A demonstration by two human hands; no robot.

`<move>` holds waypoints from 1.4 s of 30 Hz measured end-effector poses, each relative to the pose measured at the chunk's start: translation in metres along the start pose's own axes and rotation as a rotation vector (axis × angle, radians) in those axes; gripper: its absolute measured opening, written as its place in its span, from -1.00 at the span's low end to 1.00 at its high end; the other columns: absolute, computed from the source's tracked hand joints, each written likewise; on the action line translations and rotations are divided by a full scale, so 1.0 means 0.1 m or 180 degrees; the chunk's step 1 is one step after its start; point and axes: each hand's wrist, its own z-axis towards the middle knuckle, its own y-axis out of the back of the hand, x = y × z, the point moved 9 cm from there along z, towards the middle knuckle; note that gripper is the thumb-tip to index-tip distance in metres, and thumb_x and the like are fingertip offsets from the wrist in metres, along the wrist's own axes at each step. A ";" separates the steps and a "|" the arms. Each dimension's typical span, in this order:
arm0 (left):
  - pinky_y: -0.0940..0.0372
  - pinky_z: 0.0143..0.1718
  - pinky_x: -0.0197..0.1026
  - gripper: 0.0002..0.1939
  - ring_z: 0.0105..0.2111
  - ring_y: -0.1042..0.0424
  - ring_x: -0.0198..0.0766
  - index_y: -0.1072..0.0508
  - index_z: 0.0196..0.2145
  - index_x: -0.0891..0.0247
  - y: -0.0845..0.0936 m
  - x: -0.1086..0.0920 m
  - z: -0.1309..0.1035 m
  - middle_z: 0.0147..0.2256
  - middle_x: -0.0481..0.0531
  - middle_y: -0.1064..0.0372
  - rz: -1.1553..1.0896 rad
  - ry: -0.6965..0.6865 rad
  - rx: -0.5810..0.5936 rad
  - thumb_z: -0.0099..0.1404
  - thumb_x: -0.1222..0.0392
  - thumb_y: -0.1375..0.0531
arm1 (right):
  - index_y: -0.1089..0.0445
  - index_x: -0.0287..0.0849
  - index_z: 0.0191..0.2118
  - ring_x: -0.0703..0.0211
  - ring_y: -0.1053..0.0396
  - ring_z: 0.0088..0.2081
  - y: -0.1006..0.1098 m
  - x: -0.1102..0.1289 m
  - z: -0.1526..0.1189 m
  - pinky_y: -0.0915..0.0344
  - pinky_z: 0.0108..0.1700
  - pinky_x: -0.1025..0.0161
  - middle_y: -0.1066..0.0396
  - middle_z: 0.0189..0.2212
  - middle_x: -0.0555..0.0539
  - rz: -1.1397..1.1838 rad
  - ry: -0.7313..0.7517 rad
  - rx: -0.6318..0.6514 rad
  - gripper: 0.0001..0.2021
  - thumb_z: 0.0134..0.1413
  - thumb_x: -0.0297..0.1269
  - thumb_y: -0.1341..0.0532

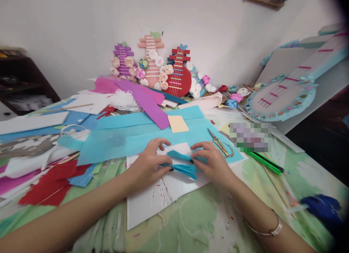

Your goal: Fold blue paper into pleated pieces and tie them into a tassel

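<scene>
Gathered blue crepe paper (184, 169) lies over a white board (144, 205), its left end pinched between the thumb and fingers of my left hand (152, 162). My right hand (208, 160) has its fingers curled round the right end of a small blue strip (177, 155), just above the gathered paper. A large light-blue sheet (131, 136) spreads behind both hands, with a cream paper square (178, 123) on it. Gold-handled scissors (223, 145) rest right of my right hand.
Purple paper (147, 103) and white string (124, 100) lie behind the blue sheet. Decorated paper instruments (178, 76) lean at the wall. Red paper (51, 184) is at left. A green cutter (265, 162) and a blue bundle (321, 207) lie at right.
</scene>
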 end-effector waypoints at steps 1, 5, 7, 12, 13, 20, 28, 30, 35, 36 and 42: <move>-0.22 -0.09 -0.04 -0.89 -0.10 -0.20 -0.15 -0.46 -0.39 0.23 -0.01 0.00 0.00 0.03 0.12 -0.14 -0.0005 -0.0025 0.0009 0.25 0.32 -0.15 | -0.48 -0.15 -0.39 0.05 -0.30 -0.14 -0.04 0.07 0.00 -0.30 -0.12 0.06 -0.42 -0.20 -0.12 0.0186 0.0035 0.0156 -0.86 0.02 -0.50 -0.20; -0.20 -0.11 -0.03 -0.90 -0.15 -0.22 -0.14 -0.43 -0.41 0.27 -0.06 -0.03 0.01 -0.18 0.10 -0.34 -0.0047 -0.0163 0.0162 0.26 0.33 -0.14 | -0.49 -0.15 -0.34 0.11 -0.31 -0.16 -0.15 0.25 -0.02 -0.29 -0.10 0.10 -0.44 -0.22 -0.11 0.0580 0.0077 0.0586 -0.83 0.11 -0.47 -0.16; -0.20 -0.16 -0.06 -0.90 -0.22 -0.23 -0.16 -0.43 -0.41 0.28 -0.08 -0.04 0.02 -0.32 0.07 -0.36 -0.0081 -0.0180 0.0208 0.26 0.33 -0.14 | -0.49 -0.16 -0.33 0.12 -0.30 -0.16 -0.17 0.29 -0.02 -0.28 -0.09 0.10 -0.44 -0.23 -0.11 0.0659 0.0037 0.0685 -0.83 0.16 -0.42 -0.13; -0.17 -0.22 -0.13 -0.91 -0.28 -0.24 -0.21 -0.40 -0.41 0.27 -0.11 -0.03 0.02 -0.38 0.03 -0.36 -0.0115 -0.0133 0.0249 0.26 0.32 -0.13 | -0.44 -0.19 -0.30 0.06 -0.27 -0.15 -0.23 0.36 -0.04 -0.27 -0.07 0.07 -0.42 -0.24 -0.13 0.0516 0.0075 0.0707 -0.80 -0.06 -0.23 -0.35; -0.16 -0.22 -0.13 -0.92 -0.29 -0.25 -0.21 -0.39 -0.40 0.27 -0.11 -0.02 0.01 -0.38 0.02 -0.36 -0.0100 -0.0094 0.0275 0.26 0.33 -0.13 | -0.42 -0.19 -0.30 0.05 -0.27 -0.16 -0.25 0.38 -0.04 -0.27 -0.08 0.06 -0.41 -0.24 -0.13 0.0454 0.0124 0.0680 -0.81 -0.08 -0.26 -0.36; -0.20 -0.28 -0.17 -0.89 -0.33 -0.27 -0.23 -0.27 -0.30 0.25 -0.10 0.05 0.02 -0.36 -0.01 -0.28 -0.0073 0.0344 0.0332 0.19 0.36 -0.10 | -0.37 -0.20 -0.36 0.05 -0.28 -0.11 -0.17 0.51 -0.09 -0.30 -0.12 0.03 -0.38 -0.15 -0.19 0.0023 0.0758 0.0037 -0.88 0.10 -0.52 -0.13; -0.27 -0.09 -0.13 -0.56 -0.09 -0.34 -0.17 -0.22 -0.06 0.20 -0.09 0.12 0.02 -0.10 0.06 -0.31 -0.1315 0.0729 0.0436 0.10 0.29 -0.21 | -0.39 -0.26 -0.31 0.00 -0.30 -0.06 0.05 0.74 -0.13 -0.34 -0.08 0.03 -0.36 -0.09 -0.26 -0.0281 0.1116 -0.0555 -0.85 0.11 -0.57 -0.11; -0.29 -0.12 -0.17 -0.61 -0.11 -0.37 -0.19 -0.27 -0.09 0.20 -0.09 0.13 0.02 -0.14 0.03 -0.35 -0.1585 0.0784 0.0468 0.10 0.29 -0.23 | -0.39 -0.26 -0.30 0.01 -0.33 -0.06 0.04 0.73 -0.15 -0.36 -0.08 0.04 -0.36 -0.09 -0.28 -0.0254 0.1108 -0.0573 -0.86 0.11 -0.56 -0.12; -0.30 -0.22 -0.25 -0.84 -0.24 -0.41 -0.27 -0.42 -0.30 0.26 -0.01 0.05 0.06 -0.26 0.00 -0.40 -0.1586 0.0496 0.0261 0.12 0.38 -0.19 | -0.41 -0.26 -0.29 0.04 -0.36 -0.05 0.01 0.64 -0.15 -0.40 -0.07 0.10 -0.35 -0.08 -0.30 0.0010 0.1015 -0.0484 -0.85 0.10 -0.54 -0.11; -0.29 -0.22 -0.26 -0.87 -0.24 -0.41 -0.27 -0.44 -0.34 0.27 0.00 0.03 0.07 -0.27 0.01 -0.40 -0.1525 0.0421 0.0224 0.12 0.39 -0.20 | -0.41 -0.25 -0.30 0.05 -0.37 -0.05 0.00 0.62 -0.14 -0.41 -0.07 0.12 -0.36 -0.08 -0.29 0.0066 0.0993 -0.0454 -0.85 0.10 -0.53 -0.11; -0.29 -0.30 -0.31 -0.86 -0.34 -0.42 -0.33 -0.46 -0.39 0.28 -0.02 -0.02 0.05 -0.36 -0.02 -0.44 -0.1157 0.0116 0.0118 0.15 0.46 -0.16 | -0.40 -0.20 -0.14 0.11 -0.39 -0.06 -0.06 0.51 -0.12 -0.40 -0.03 0.14 -0.39 -0.08 -0.23 0.0431 0.0734 -0.0302 -0.78 0.10 -0.49 -0.12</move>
